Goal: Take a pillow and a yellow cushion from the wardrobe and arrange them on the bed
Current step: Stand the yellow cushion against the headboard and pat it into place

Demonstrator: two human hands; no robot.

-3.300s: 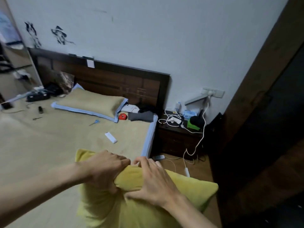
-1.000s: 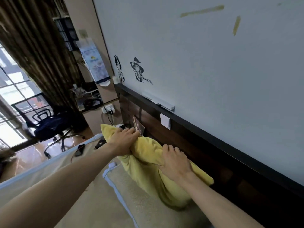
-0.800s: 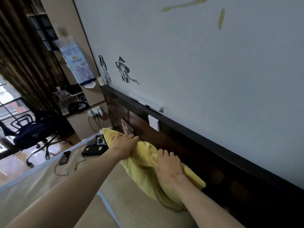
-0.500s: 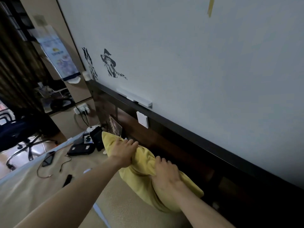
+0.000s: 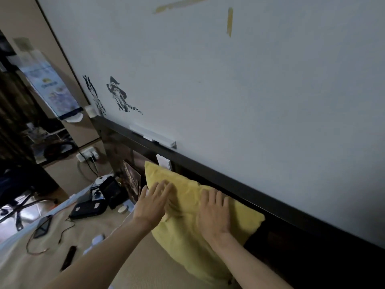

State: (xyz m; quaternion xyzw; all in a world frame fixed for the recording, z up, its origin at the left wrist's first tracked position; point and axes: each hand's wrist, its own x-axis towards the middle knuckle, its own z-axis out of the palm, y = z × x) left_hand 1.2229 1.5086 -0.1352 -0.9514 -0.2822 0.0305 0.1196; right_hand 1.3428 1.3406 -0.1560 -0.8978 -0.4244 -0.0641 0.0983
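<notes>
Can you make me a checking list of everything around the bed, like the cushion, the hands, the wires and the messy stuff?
Surface: bed with a tan cover.
Job's things: yellow cushion propped against the dark headboard; pillow not clearly seen.
Clutter: black device, phone and small dark stick on the bed.
Hands: left hand and right hand open, flat on the cushion.
Cables: thin wire on the bed; plugs in a wall socket.
Surroundings: wall stickers, tape strips, office chair.
</notes>
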